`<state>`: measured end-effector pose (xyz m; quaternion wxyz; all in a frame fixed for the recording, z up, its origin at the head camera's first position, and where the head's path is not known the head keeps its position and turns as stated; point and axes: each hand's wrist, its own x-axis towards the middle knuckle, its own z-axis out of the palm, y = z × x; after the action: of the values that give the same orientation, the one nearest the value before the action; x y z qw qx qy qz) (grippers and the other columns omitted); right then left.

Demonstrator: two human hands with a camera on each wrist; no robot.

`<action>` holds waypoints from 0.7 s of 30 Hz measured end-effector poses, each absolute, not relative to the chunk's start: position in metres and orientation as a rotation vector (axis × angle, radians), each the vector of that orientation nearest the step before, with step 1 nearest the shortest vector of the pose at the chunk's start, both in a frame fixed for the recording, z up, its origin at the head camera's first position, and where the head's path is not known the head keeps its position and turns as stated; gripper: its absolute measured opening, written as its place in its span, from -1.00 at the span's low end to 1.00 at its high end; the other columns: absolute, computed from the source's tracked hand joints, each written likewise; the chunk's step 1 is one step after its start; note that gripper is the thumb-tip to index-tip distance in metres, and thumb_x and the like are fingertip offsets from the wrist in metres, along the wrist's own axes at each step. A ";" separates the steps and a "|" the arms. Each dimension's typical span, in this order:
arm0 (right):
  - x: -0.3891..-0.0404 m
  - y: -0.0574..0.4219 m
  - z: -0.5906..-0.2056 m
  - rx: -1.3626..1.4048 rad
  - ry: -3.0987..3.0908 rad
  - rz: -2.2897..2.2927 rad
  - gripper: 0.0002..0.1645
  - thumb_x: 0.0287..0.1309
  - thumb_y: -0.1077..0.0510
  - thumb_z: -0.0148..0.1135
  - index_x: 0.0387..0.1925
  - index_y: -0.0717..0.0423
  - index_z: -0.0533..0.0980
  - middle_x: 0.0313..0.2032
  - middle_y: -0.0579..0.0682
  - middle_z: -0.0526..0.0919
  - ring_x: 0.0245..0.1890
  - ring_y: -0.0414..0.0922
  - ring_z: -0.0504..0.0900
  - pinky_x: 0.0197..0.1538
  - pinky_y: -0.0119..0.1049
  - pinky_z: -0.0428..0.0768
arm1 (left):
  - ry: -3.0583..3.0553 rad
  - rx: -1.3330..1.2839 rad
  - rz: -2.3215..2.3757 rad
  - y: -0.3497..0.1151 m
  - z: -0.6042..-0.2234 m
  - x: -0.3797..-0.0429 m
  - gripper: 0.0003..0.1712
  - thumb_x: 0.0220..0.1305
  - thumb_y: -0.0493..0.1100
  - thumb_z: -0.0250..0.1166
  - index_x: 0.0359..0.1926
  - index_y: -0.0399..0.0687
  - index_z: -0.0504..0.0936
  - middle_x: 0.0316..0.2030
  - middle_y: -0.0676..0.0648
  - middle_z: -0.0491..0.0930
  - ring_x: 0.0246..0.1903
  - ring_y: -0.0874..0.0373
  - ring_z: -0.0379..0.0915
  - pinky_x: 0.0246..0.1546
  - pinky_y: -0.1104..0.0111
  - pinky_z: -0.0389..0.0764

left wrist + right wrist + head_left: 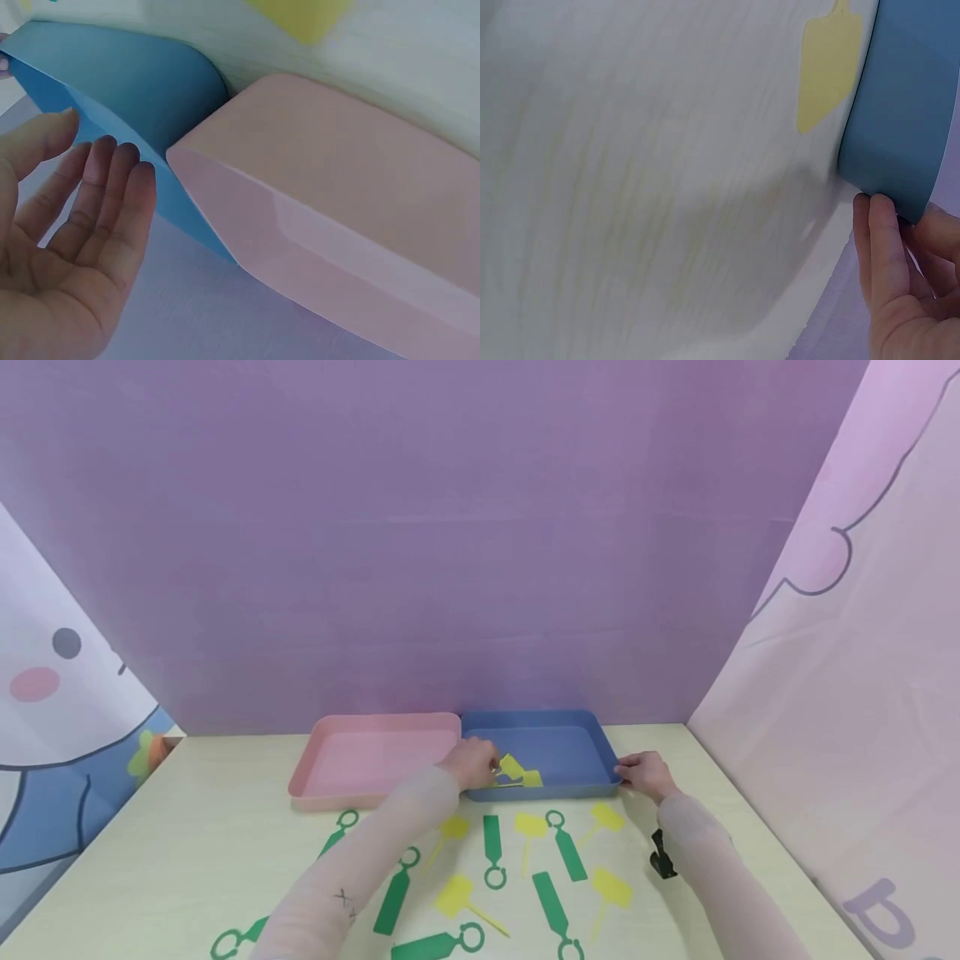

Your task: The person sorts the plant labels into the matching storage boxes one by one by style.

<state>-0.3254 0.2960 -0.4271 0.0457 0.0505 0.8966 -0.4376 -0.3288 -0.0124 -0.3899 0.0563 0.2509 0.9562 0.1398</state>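
My left hand (471, 762) is over the left end of the blue tray (562, 752), beside its shared edge with the pink tray (378, 760). In the left wrist view its fingers (105, 199) are loosely bent, with nothing held between them and the thumb. Several flat yellow paddle-shaped pieces (512, 767) lie in the blue tray just right of that hand. At the tray's front right corner, my right hand (647, 774) pinches the wall, thumb at the rim and fingers (889, 247) against the outside.
On the table (180, 835) in front of the trays lie several green tags with ring ends (492, 852) and more yellow pieces (611, 887). A small black object (662, 857) sits by the right forearm. A purple cloth (450, 543) hangs behind the trays.
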 end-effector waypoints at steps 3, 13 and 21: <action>-0.325 0.295 -0.427 0.159 2.738 -1.346 -0.62 0.20 0.33 0.04 -0.01 0.57 0.40 -0.06 0.44 0.52 -0.23 0.08 0.66 -0.23 -0.26 0.63 | 2.908 0.763 0.451 -0.021 -0.389 -0.324 -0.70 0.07 -0.27 0.28 -0.11 -0.16 0.64 -0.20 -0.08 0.65 -0.21 0.08 0.56 -0.19 0.31 0.57; -0.325 0.295 -0.427 0.160 2.726 -1.365 -0.62 0.19 0.34 0.04 -0.01 0.57 0.40 -0.07 0.44 0.52 -0.20 0.12 0.65 -0.23 -0.26 0.63 | 2.951 0.810 0.586 -0.052 -0.388 -0.287 -0.79 0.03 -0.32 0.30 -0.23 -0.20 0.67 -0.28 -0.08 0.66 -0.30 0.14 0.52 -0.22 0.34 0.55; -0.326 0.299 -0.428 0.141 2.752 -1.345 -0.61 0.19 0.32 0.06 -0.02 0.58 0.40 -0.07 0.44 0.52 -0.23 0.09 0.66 -0.25 -0.26 0.63 | 2.941 0.791 0.565 -0.067 -0.389 -0.258 -0.75 -0.01 -0.24 0.37 -0.22 -0.16 0.67 -0.35 -0.02 0.63 -0.37 0.20 0.45 -0.23 0.33 0.51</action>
<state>-0.3264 0.2995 -0.4278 0.0376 0.0458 0.8969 -0.4382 -0.2583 -0.0675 -0.3885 0.0220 0.2554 0.9493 0.1822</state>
